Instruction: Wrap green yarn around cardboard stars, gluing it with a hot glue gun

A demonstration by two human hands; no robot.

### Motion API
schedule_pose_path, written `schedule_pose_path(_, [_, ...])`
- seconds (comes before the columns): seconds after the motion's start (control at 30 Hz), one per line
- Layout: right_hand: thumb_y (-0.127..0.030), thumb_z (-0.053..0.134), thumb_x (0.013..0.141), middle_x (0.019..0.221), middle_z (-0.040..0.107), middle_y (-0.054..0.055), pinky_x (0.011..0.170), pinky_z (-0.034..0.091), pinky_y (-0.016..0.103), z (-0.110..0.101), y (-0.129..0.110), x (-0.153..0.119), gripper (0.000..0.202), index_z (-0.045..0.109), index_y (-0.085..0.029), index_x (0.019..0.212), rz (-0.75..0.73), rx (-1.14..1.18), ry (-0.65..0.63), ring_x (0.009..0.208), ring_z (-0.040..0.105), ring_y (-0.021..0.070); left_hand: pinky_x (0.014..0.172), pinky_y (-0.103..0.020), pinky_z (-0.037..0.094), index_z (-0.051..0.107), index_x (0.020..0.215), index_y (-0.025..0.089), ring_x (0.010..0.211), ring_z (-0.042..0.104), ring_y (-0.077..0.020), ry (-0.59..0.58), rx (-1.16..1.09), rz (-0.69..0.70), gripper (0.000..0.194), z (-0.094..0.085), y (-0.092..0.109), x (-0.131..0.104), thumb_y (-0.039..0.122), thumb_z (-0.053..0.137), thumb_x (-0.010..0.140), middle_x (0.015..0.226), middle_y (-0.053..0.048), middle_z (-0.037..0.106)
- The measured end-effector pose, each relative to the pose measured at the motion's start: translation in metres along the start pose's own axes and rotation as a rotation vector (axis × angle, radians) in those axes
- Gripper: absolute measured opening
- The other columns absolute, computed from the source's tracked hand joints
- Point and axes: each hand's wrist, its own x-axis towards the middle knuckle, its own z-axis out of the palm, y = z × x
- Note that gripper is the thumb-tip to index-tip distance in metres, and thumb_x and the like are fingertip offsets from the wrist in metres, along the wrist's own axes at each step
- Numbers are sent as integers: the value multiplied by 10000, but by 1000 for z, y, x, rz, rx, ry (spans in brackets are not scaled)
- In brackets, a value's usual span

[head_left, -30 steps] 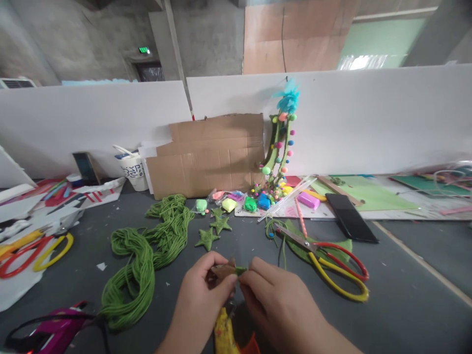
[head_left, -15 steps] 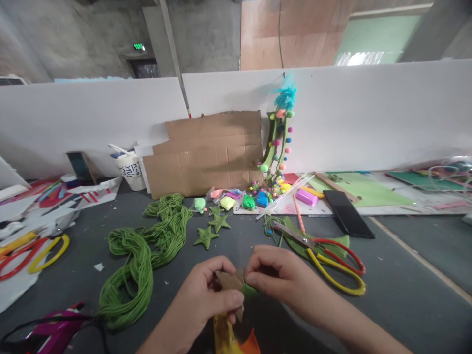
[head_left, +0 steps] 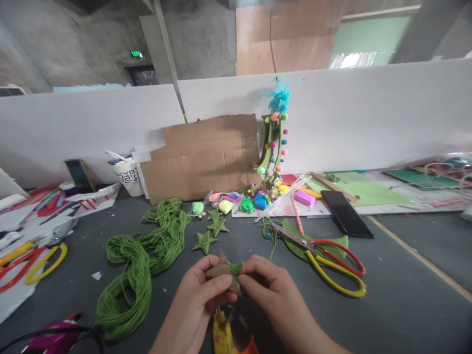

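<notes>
You are holding a flat brown star (head_left: 220,270) between your two hands, low in the middle of your view. One bare point is standing up, another is reaching left, and a third is slanting down to the right. Green yarn (head_left: 236,268) is wrapping the point facing right, forming a short, snug band. Your left hand (head_left: 203,286) is gripping the bare side, its thumb lying across the front; your right hand (head_left: 272,285) is meeting the band's outer end.
</notes>
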Motion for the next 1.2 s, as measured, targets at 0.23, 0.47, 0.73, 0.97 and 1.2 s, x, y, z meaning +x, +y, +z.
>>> schedule_pose_path(0.23, [-167, 427, 884, 713, 574, 31, 552, 387, 213, -2, 10, -5, 228, 645, -166, 816, -484, -636, -66, 619, 551, 136, 558, -261, 513, 606, 768, 150, 545, 595, -148, 182, 376, 179, 222, -3, 1, 3, 216, 731, 597, 632, -4, 660])
schedule_pose_path(0.47, [-98, 458, 826, 663, 549, 19, 476, 298, 252, -10, -4, -6, 198, 579, -171, 687, -611, -1009, -68, 532, 488, 140, 570, -263, 479, 651, 772, 199, 611, 601, -172, 162, 773, 278, 154, -6, -4, 0, 161, 627, 625, 682, 5, 644])
schedule_pose_path(0.73, [-127, 560, 794, 663, 526, -18, 536, 313, 222, -32, -35, 4, 131, 616, -175, 685, -255, -670, -231, 600, 473, 111, 433, -215, 444, 616, 740, 168, 427, 512, -102, 17, 358, -21, 233, 6, 1, -7, 133, 711, 530, 517, 52, 578])
schedule_pose_path(0.97, [-258, 646, 718, 526, 383, -77, 439, 151, 212, -32, -21, 10, 106, 599, -166, 692, 372, 232, -381, 456, 243, 60, 453, -213, 465, 602, 762, 172, 463, 555, -107, -79, 107, -33, 273, 7, 2, -15, 156, 774, 550, 559, 32, 612])
schedule_pose_path(1.2, [-274, 643, 708, 486, 387, -88, 410, 161, 195, -8, -4, 7, 124, 566, -181, 739, 398, 415, -159, 415, 260, 59, 487, -200, 474, 579, 735, 164, 501, 561, -97, -7, 1, 37, 241, 7, -4, -4, 144, 773, 592, 584, 25, 620])
